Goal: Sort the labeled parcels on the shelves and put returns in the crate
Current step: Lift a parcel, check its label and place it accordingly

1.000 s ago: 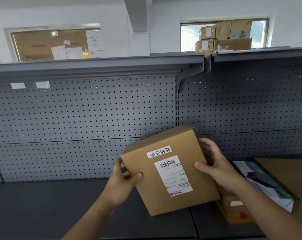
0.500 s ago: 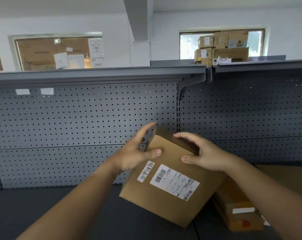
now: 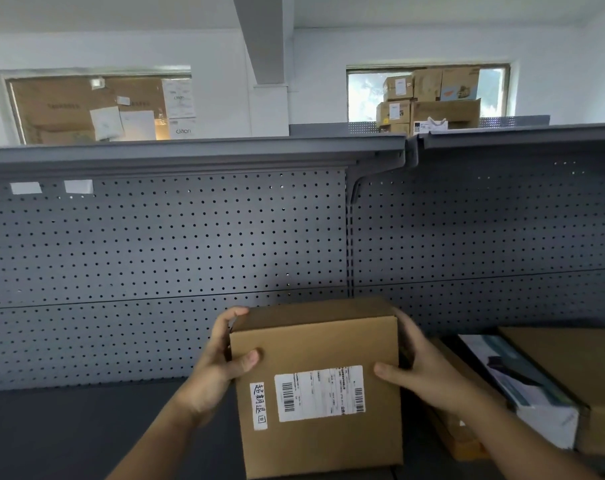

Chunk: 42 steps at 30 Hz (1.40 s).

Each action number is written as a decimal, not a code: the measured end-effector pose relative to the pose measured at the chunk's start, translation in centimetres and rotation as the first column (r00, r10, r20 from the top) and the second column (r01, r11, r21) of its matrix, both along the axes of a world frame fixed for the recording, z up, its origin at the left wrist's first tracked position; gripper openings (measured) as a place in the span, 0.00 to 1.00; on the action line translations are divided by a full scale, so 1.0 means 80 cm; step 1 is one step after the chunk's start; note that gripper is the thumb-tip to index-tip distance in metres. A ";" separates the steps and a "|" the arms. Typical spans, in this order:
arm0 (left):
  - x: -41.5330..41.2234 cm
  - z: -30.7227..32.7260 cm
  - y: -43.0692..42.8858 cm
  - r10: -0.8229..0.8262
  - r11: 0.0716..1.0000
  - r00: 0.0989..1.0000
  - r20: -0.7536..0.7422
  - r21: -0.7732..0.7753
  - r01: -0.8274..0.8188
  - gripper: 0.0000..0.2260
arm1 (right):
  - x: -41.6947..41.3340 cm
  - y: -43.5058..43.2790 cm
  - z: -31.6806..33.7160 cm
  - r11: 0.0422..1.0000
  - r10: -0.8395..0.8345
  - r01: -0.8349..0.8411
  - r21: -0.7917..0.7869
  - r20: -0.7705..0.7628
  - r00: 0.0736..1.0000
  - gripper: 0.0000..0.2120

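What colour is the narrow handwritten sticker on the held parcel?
White with black handwriting, seen in the head view.

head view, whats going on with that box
A person holds a brown cardboard parcel with both hands at a grey shelf with a pegboard back. The left hand grips its left edge, the right hand its right side. Its top face shows a printed shipping label and a small handwritten strip. More boxes lie on the shelf to the right. No crate is in view.
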State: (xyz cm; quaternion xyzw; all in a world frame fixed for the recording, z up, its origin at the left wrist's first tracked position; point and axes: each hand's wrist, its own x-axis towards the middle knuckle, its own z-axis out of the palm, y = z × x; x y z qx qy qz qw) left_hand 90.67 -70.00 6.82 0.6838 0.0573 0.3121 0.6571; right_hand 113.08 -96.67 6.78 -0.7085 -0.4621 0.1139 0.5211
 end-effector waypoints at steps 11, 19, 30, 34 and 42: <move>-0.017 0.053 0.004 0.068 0.909 0.980 -0.189 0.416 0.017 0.37 | 0.007 0.005 0.081 0.998 0.060 -0.059 -0.013 0.058 0.997 0.44; 0.017 0.063 -0.027 -0.011 0.854 0.972 -0.236 0.504 0.132 0.39 | -0.017 0.037 0.141 0.977 0.110 -0.038 -0.208 0.345 0.932 0.44; -0.034 -0.039 0.021 0.048 0.996 0.982 -0.182 0.085 -0.033 0.45 | -0.001 -0.002 0.012 0.987 -0.149 0.157 -0.038 0.163 0.975 0.49; -0.037 -0.064 0.030 0.043 0.999 0.979 -0.202 0.003 -0.044 0.48 | -0.010 0.012 -0.050 0.986 -0.088 0.075 -0.149 -0.078 0.993 0.47; -0.036 -0.102 0.027 0.028 0.989 0.982 -0.184 -0.140 -0.054 0.53 | -0.030 0.036 -0.083 0.998 -0.013 -0.013 -0.066 -0.381 0.925 0.44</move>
